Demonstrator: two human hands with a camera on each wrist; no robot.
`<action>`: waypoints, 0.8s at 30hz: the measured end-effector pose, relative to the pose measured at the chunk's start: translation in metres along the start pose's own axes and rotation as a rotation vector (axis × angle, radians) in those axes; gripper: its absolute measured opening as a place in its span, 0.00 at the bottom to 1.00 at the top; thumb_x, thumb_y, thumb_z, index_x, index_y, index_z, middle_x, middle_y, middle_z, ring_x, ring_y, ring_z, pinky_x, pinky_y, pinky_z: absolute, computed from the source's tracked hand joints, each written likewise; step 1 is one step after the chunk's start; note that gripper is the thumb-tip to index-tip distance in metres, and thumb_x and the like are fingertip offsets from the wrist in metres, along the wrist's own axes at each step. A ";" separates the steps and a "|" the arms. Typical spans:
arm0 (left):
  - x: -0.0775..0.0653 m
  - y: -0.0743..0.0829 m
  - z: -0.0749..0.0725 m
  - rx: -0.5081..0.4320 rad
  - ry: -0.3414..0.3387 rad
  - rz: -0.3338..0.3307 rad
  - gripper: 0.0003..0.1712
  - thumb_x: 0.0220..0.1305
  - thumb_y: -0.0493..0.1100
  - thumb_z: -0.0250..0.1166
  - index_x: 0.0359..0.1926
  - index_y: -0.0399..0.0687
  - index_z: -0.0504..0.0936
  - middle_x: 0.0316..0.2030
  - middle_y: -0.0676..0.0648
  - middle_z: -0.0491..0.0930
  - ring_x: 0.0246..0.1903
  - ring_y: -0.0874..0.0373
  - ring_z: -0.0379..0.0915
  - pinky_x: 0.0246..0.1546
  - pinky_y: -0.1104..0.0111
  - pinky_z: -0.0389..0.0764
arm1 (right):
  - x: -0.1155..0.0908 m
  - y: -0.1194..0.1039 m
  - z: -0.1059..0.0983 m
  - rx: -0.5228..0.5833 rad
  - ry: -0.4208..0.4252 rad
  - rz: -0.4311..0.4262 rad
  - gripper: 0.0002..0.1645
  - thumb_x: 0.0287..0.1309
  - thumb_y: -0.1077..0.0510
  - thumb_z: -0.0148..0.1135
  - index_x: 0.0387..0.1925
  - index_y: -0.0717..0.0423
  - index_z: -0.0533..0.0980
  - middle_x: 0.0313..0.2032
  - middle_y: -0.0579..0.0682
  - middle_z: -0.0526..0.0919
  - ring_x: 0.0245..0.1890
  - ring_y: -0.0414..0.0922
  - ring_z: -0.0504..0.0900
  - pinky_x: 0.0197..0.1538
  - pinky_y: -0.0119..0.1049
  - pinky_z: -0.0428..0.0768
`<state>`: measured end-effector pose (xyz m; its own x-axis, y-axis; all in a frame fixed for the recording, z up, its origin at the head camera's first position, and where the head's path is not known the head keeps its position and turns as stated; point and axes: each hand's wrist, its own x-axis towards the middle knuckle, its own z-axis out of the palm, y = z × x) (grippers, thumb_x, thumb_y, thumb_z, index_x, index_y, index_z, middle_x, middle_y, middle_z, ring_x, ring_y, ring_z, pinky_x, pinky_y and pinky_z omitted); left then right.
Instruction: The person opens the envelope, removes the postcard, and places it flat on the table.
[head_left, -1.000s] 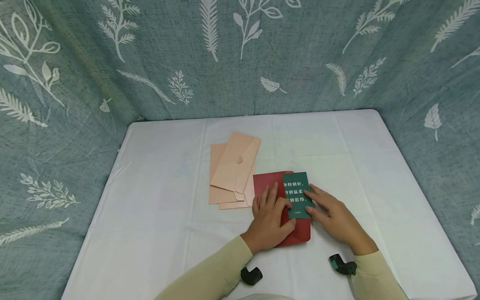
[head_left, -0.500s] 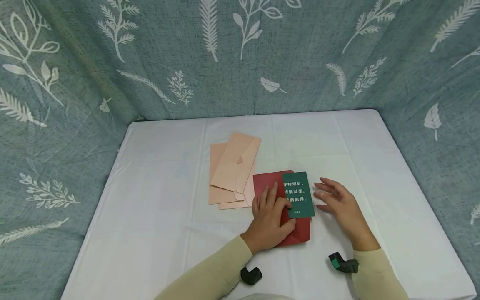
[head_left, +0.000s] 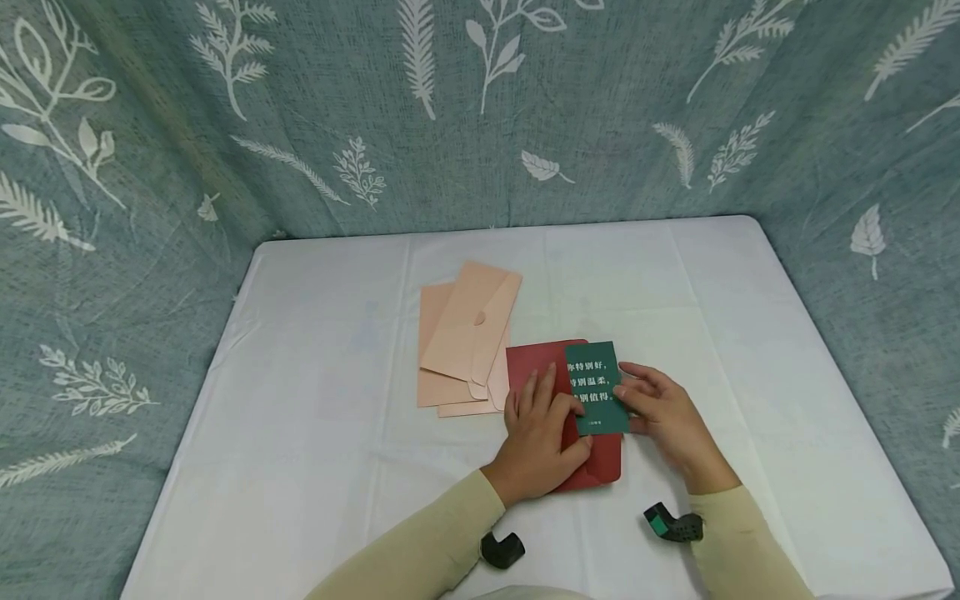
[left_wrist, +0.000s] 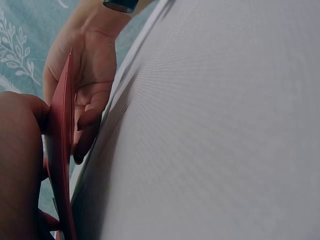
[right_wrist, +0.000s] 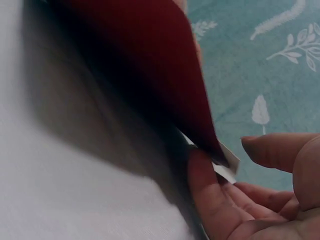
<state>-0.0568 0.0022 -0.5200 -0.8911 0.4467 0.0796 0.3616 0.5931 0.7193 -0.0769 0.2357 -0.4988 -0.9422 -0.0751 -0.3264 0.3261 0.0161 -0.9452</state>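
Green card [head_left: 595,392] between left hand [head_left: 536,437], spread on red envelope [head_left: 534,358], and right hand [head_left: 673,427] at its edge; pinch unclear.

Even, soft light fills the head view; the white cloth-covered tabletop [head_left: 300,400] stays pale, and the blue-green leaf-printed fabric curtain [head_left: 300,100] looks stretched toward the sides. My left wrist view is duller, grey shadow lying beside the flat red paper envelope [left_wrist: 62,115]. My right wrist view is dim and soft, with near-black shade beneath the envelope.
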 end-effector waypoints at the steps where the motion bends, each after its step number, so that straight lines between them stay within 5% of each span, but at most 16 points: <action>1: 0.000 0.000 0.000 0.000 -0.001 0.000 0.17 0.73 0.53 0.63 0.57 0.57 0.74 0.86 0.39 0.45 0.83 0.37 0.37 0.72 0.29 0.40 | 0.000 0.000 0.001 0.002 -0.001 0.001 0.36 0.79 0.62 0.64 0.79 0.69 0.63 0.60 0.64 0.83 0.43 0.42 0.90 0.45 0.38 0.88; 7: 0.000 0.000 0.000 0.003 0.003 0.005 0.16 0.73 0.53 0.63 0.56 0.57 0.74 0.86 0.39 0.45 0.83 0.37 0.37 0.72 0.28 0.40 | 0.001 0.000 0.004 0.015 0.003 -0.002 0.32 0.78 0.67 0.62 0.76 0.72 0.66 0.49 0.54 0.87 0.39 0.41 0.89 0.41 0.36 0.88; 24: 0.001 -0.001 0.000 0.014 -0.002 0.011 0.16 0.72 0.52 0.64 0.56 0.57 0.74 0.86 0.38 0.45 0.83 0.36 0.38 0.72 0.28 0.41 | 0.003 0.002 0.005 -0.033 0.025 0.019 0.31 0.78 0.64 0.64 0.75 0.70 0.68 0.45 0.52 0.87 0.38 0.41 0.88 0.40 0.35 0.87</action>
<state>-0.0578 0.0023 -0.5205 -0.8863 0.4549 0.0864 0.3755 0.5971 0.7088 -0.0787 0.2303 -0.5014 -0.9376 -0.0498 -0.3441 0.3418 0.0500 -0.9385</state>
